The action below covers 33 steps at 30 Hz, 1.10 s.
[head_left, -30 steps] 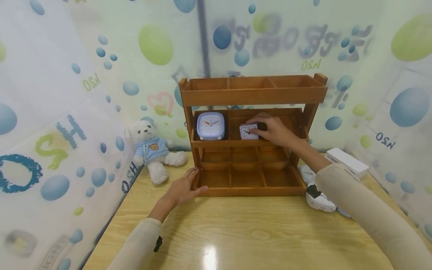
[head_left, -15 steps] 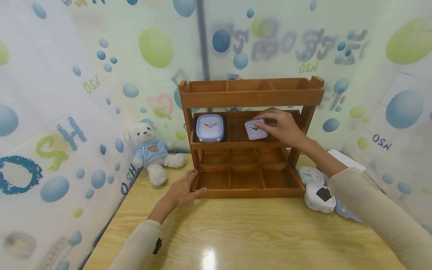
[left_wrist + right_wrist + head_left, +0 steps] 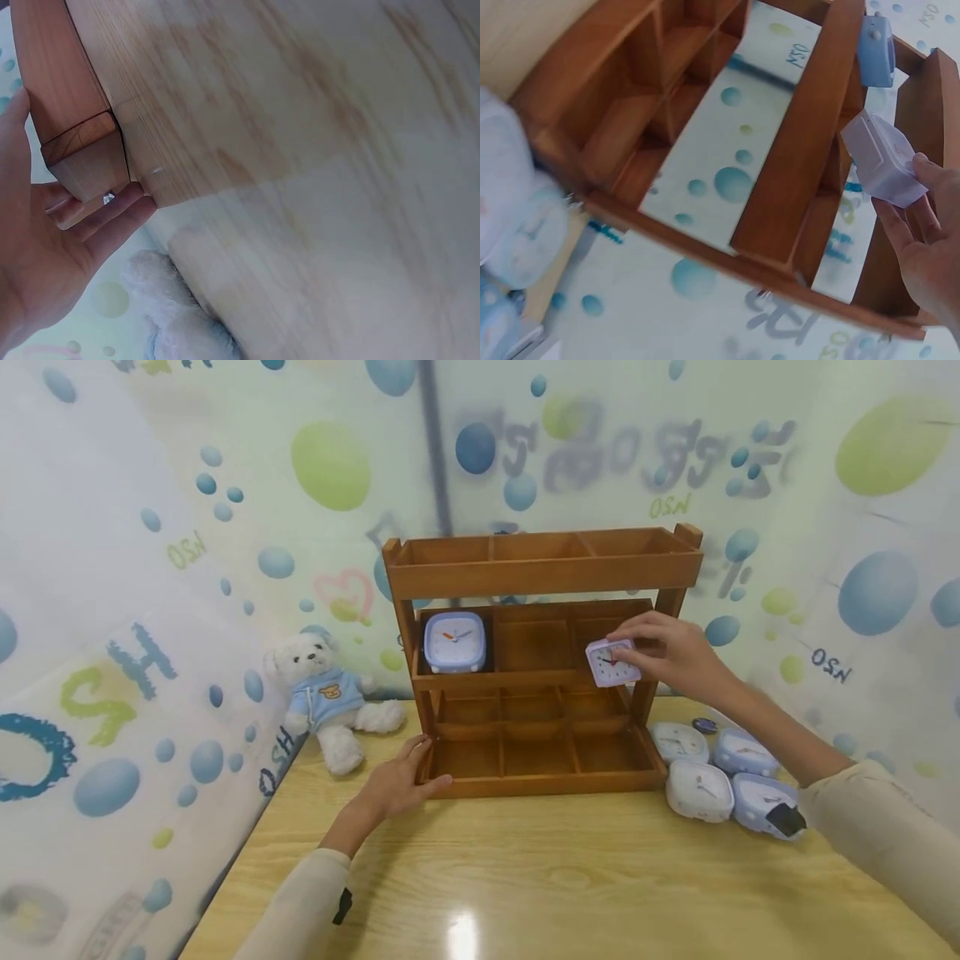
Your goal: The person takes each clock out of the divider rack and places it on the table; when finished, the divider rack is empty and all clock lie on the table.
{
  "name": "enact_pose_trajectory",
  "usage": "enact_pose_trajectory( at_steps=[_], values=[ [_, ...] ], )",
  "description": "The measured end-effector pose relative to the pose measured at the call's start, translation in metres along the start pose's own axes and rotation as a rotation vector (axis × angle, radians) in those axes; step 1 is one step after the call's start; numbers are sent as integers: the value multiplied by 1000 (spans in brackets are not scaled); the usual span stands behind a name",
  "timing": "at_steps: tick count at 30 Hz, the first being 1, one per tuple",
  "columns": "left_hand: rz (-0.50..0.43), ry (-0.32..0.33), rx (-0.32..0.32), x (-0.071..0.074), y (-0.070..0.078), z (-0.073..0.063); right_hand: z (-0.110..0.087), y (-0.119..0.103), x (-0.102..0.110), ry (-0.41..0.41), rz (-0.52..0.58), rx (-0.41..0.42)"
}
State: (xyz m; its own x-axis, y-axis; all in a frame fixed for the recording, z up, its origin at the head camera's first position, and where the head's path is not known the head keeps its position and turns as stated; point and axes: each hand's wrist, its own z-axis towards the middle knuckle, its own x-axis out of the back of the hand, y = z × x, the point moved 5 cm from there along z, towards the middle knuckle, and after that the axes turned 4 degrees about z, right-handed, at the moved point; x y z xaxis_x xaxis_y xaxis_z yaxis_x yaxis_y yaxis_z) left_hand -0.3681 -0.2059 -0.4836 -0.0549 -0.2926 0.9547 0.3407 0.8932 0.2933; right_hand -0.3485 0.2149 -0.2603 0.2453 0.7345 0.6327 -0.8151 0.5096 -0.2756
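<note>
My right hand (image 3: 675, 652) pinches a small square lilac alarm clock (image 3: 611, 664) between thumb and fingertips. The clock is slightly tilted, in front of the right compartment of the wooden shelf's (image 3: 540, 578) middle tier. In the right wrist view, the side of this lilac clock (image 3: 885, 161) shows above the fingers. A larger blue-rimmed alarm clock (image 3: 455, 643) stands in that tier's left compartment. My left hand (image 3: 386, 789) holds the shelf's lower left corner, thumb along the front edge and fingers at the side. The left wrist view shows the fingers (image 3: 112, 225) against the wooden end.
Several blue and white clocks (image 3: 699, 791) lie grouped on the table (image 3: 555, 877) right of the shelf, beneath my right forearm. A small dark round object (image 3: 705, 725) lies behind them. A white teddy bear in a blue hoodie (image 3: 330, 693) sits left of the shelf.
My right hand has moved the lilac clock from the middle compartment to the right and out from the tier. More of the clocks on the table show past the forearm. My left hand stays put.
</note>
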Motion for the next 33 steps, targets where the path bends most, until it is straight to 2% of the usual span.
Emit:
enact_pose_trajectory(
  at_steps=[6, 13, 17, 25, 33],
  values=[
    [0, 9, -10, 3, -1, 0, -31, 8, 12, -28, -13, -58],
    [4, 16, -22, 6, -1, 0, -69, 15, 15, -38, 69, -109],
    [9, 14, -24, 6, -2, 0, -92, 19, 5, -37, 79, -103],
    [16, 11, -26, 3, -2, 0, -136, 29, -26, -94, 102, -168],
    [20, 14, -35, 2, 3, 2, -170, 30, -50, -130, 131, -208]
  ],
)
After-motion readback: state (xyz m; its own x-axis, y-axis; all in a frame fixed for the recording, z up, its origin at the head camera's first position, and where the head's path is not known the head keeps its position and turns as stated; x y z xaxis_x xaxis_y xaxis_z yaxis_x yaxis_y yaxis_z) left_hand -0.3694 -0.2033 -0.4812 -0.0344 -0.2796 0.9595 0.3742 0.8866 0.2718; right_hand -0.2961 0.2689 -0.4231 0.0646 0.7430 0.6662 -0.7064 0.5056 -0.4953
